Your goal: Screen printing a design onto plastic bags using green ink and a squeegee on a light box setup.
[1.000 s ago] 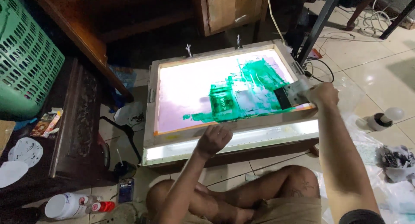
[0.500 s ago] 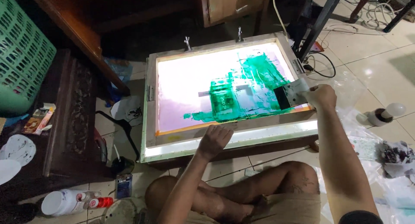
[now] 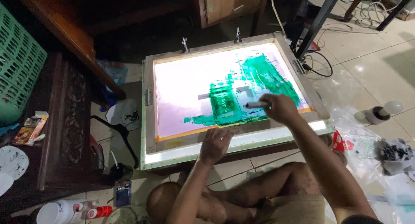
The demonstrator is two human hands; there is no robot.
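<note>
A wooden-framed printing screen lies flat on a lit light box, its mesh glowing pink-white with a smeared patch of green ink across the middle and right. My right hand hovers over the lower right of the mesh and grips a small flat scraper, its edge on the green ink. Pressing down on the frame's near rail is my left hand, palm flat, with nothing in it. My bare knees sit just under the front edge.
A dark carved wooden bench stands at the left, with a green plastic basket behind it. Bottles and a cup lie at the lower left. Plastic bags, a bulb and cables lie on the tiled floor at right.
My right hand moved left from the frame's right edge onto the mesh with the scraper. My left hand stayed on the near rail. The view shifted closer.
</note>
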